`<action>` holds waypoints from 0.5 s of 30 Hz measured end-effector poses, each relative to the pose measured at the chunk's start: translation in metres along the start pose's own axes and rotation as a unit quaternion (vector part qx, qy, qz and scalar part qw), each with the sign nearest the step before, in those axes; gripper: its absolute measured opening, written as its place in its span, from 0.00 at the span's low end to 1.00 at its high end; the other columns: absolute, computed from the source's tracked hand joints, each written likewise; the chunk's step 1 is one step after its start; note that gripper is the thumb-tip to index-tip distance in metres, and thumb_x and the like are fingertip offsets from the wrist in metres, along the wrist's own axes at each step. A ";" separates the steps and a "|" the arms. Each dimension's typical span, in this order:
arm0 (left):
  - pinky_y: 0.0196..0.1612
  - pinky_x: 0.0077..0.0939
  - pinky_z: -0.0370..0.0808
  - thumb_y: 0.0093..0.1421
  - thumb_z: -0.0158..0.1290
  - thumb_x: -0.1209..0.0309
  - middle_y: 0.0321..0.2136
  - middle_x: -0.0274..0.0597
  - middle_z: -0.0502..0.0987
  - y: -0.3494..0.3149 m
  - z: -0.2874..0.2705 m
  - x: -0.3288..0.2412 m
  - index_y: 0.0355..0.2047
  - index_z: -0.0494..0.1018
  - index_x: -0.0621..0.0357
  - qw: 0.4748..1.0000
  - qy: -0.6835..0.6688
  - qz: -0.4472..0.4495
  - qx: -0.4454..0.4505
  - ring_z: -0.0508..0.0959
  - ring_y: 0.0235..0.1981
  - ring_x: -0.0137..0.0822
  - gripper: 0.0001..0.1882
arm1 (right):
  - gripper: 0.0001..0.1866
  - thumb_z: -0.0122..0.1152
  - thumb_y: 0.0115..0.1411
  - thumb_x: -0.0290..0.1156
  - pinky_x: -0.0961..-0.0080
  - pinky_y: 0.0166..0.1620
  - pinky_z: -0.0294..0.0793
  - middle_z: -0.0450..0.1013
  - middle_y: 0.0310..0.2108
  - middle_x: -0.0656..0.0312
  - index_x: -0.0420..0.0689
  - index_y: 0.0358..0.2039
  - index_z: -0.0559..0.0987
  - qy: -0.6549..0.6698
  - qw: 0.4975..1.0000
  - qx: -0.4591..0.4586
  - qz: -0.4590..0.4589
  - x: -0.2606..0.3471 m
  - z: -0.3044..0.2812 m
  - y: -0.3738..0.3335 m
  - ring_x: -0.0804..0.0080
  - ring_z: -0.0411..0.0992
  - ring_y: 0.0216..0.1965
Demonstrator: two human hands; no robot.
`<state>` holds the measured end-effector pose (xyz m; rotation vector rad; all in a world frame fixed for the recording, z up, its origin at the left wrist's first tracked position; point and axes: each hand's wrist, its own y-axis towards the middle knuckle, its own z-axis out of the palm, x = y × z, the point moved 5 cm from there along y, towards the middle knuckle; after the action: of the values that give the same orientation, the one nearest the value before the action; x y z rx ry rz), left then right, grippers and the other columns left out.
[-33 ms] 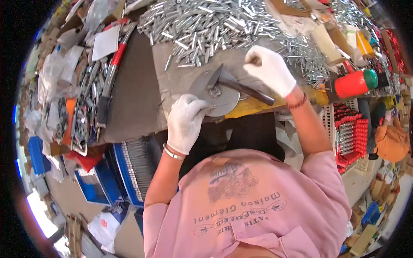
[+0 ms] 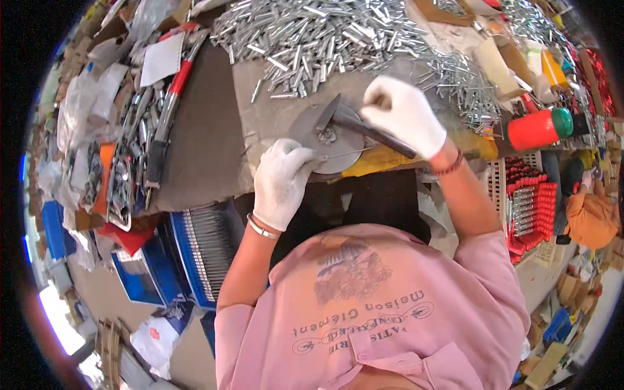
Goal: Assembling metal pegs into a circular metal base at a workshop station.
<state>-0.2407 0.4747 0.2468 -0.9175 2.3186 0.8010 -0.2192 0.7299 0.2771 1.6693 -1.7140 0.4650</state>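
Note:
My left hand (image 2: 283,175), in a white glove, pinches one end of a thin metal rod (image 2: 343,154). The rod points right across the near part of a round grey metal plate (image 2: 348,162). A hammer (image 2: 372,132) lies over that plate, its dark head at the far left and its handle slanting toward me at the right. My right hand (image 2: 406,120), also gloved, hovers over the hammer handle with its fingers curled together. Whether anything is inside those fingers is hidden. A heap of short silvery metal tubes (image 2: 318,39) covers the bench beyond the plate.
Thin metal pins (image 2: 465,88) lie loose to the right of the heap. A red bottle with a green cap (image 2: 539,129) rests at the right edge. Below it, a crate (image 2: 497,188) holds red-handled parts. Blue bins (image 2: 188,260) stand under the bench's left side, and another person (image 2: 591,214) is far right.
My right hand has shifted slightly left and nearer to me, now covering part of the hammer handle. The left hand keeps its pinch on the rod.

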 end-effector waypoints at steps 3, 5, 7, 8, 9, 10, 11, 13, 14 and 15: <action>0.40 0.41 0.76 0.51 0.66 0.76 0.32 0.42 0.77 0.002 -0.001 -0.004 0.32 0.81 0.52 1.000 -0.014 0.012 -0.008 0.79 0.37 0.49 0.08 | 0.07 0.72 0.55 0.25 0.71 0.37 0.77 0.76 0.31 0.59 0.43 0.33 0.81 0.054 0.996 -0.002 -0.071 0.041 0.032 -0.029 0.67 0.78 0.32; 0.40 0.41 0.76 0.51 0.66 0.76 0.32 0.41 0.77 0.003 -0.002 -0.005 0.32 0.81 0.51 0.999 -0.009 0.032 -0.019 0.79 0.37 0.48 0.09 | 0.07 0.72 0.54 0.26 0.65 0.39 0.79 0.76 0.32 0.59 0.47 0.31 0.81 0.024 0.993 -0.017 -0.110 0.057 0.043 -0.037 0.57 0.78 0.35; 0.40 0.40 0.76 0.50 0.66 0.76 0.31 0.40 0.77 0.000 0.000 -0.001 0.32 0.81 0.51 0.999 -0.028 0.018 -0.013 0.79 0.37 0.47 0.09 | 0.06 0.71 0.53 0.27 0.62 0.38 0.78 0.75 0.31 0.61 0.49 0.28 0.80 0.022 0.991 -0.027 -0.129 0.059 0.055 -0.041 0.55 0.77 0.35; 0.40 0.40 0.76 0.50 0.66 0.76 0.31 0.40 0.77 -0.001 0.001 0.000 0.32 0.81 0.51 0.999 -0.026 0.017 -0.014 0.79 0.37 0.47 0.09 | 0.06 0.71 0.53 0.27 0.62 0.38 0.78 0.75 0.31 0.61 0.49 0.28 0.80 0.023 0.991 -0.026 -0.130 0.058 0.057 -0.042 0.55 0.77 0.35; 0.41 0.40 0.76 0.50 0.67 0.75 0.31 0.40 0.77 -0.002 0.002 0.003 0.32 0.81 0.51 0.999 -0.029 0.011 -0.011 0.79 0.37 0.47 0.09 | 0.06 0.71 0.53 0.27 0.62 0.38 0.78 0.75 0.31 0.61 0.49 0.28 0.80 0.016 0.991 -0.032 -0.131 0.058 0.059 -0.043 0.55 0.77 0.35; 0.41 0.39 0.76 0.50 0.67 0.75 0.31 0.40 0.77 -0.002 0.003 0.004 0.32 0.81 0.51 0.999 -0.033 0.006 -0.009 0.79 0.37 0.47 0.09 | 0.06 0.71 0.53 0.27 0.62 0.38 0.78 0.75 0.31 0.61 0.49 0.28 0.80 0.009 0.990 -0.038 -0.132 0.058 0.060 -0.043 0.56 0.77 0.35; 0.41 0.39 0.76 0.50 0.67 0.75 0.31 0.40 0.77 -0.003 0.002 0.002 0.32 0.81 0.51 0.999 -0.032 0.006 -0.009 0.79 0.37 0.47 0.09 | 0.06 0.71 0.53 0.27 0.62 0.38 0.78 0.75 0.31 0.61 0.49 0.28 0.80 0.009 0.990 -0.037 -0.133 0.060 0.059 -0.044 0.56 0.77 0.35; 0.40 0.40 0.76 0.51 0.67 0.74 0.31 0.40 0.76 -0.003 0.001 0.000 0.32 0.81 0.51 1.000 -0.025 -0.002 -0.011 0.79 0.37 0.47 0.09 | 0.06 0.70 0.53 0.27 0.63 0.38 0.79 0.75 0.31 0.61 0.49 0.28 0.80 -0.003 0.990 -0.029 -0.140 0.062 0.059 -0.044 0.56 0.78 0.35; 0.40 0.40 0.76 0.51 0.67 0.74 0.31 0.40 0.76 -0.004 0.001 0.001 0.32 0.81 0.51 1.000 -0.025 -0.003 -0.012 0.79 0.37 0.47 0.09 | 0.06 0.70 0.53 0.27 0.63 0.38 0.79 0.75 0.31 0.61 0.49 0.28 0.80 -0.002 0.990 -0.028 -0.140 0.062 0.059 -0.044 0.56 0.78 0.35; 0.40 0.40 0.76 0.51 0.67 0.74 0.31 0.40 0.76 -0.004 0.001 0.001 0.33 0.81 0.51 1.000 -0.025 -0.004 -0.011 0.79 0.37 0.47 0.09 | 0.07 0.72 0.53 0.26 0.65 0.38 0.79 0.76 0.31 0.61 0.48 0.29 0.80 -0.011 0.988 -0.025 -0.151 0.063 0.059 -0.045 0.57 0.78 0.34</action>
<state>-0.2385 0.4727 0.2438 -0.9048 2.2662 0.8381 -0.1848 0.6395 0.2697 1.8628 -1.4423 0.2599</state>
